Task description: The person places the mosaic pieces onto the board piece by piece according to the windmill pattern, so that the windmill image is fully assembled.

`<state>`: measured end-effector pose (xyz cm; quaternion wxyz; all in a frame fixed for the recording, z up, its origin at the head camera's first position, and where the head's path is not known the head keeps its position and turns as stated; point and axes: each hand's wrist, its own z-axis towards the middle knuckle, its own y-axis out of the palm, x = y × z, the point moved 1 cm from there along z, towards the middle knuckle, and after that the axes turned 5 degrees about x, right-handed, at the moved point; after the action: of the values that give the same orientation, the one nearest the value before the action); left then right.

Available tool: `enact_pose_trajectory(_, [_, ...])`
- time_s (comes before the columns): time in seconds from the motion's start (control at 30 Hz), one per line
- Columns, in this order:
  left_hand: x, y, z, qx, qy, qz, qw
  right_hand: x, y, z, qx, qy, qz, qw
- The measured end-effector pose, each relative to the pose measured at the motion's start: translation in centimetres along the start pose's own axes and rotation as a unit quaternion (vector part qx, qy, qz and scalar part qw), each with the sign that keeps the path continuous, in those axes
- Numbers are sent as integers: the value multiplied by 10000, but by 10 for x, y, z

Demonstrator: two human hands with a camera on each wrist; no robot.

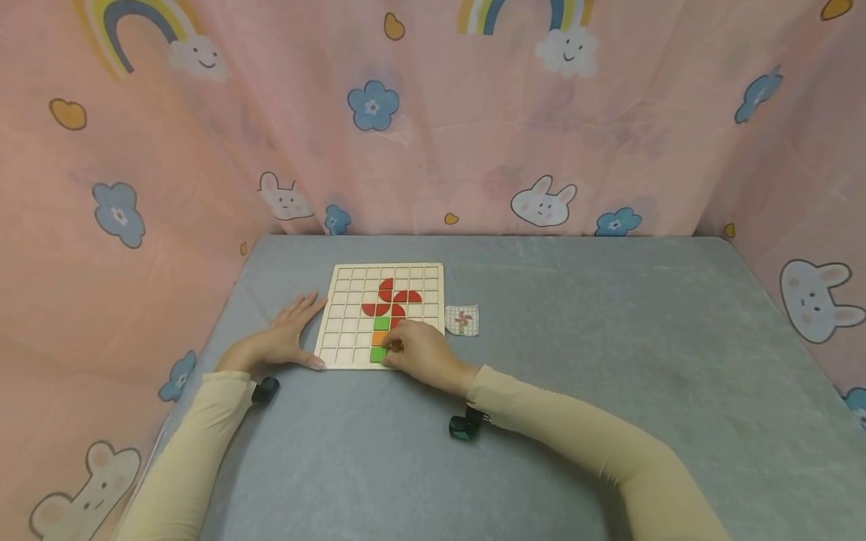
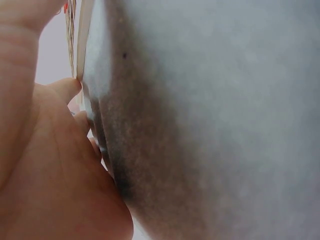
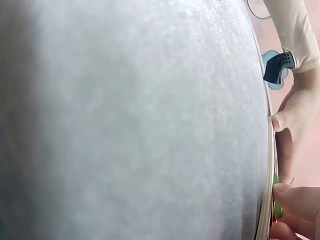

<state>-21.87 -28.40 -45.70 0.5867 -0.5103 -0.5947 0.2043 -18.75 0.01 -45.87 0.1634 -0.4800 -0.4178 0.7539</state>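
Observation:
A square wooden grid board (image 1: 345, 326) lies on the table with red curved pieces (image 1: 409, 297) set in a pinwheel. Below them runs a column of an upper green tile (image 1: 382, 323), an orange tile (image 1: 379, 339) and a lower green tile (image 1: 376, 355). My right hand (image 1: 426, 357) pinches the lower green tile between thumb and finger; its thumb also shows against that tile in the right wrist view. My left hand (image 1: 280, 338) spreads along the board's left side, thumb at the near corner and fingertips at the edge. The right fingers hide part of the board.
Beside the board's right edge lies a small picture card (image 1: 463, 321) with a pinwheel on a grid. The grey table (image 1: 609, 338) stretches to the right. A pink patterned curtain (image 1: 446, 135) stands behind and at both sides.

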Motion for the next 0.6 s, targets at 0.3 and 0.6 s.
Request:
enact_pose_trajectory(0.3, [0, 0, 0, -20, -18, 24, 10000, -1, 0, -1, 19, 15, 48, 10000])
enact_pose_trajectory(0.6, [0, 0, 1, 0, 1, 27, 10000, -2, -1, 0, 31, 48, 10, 10000])
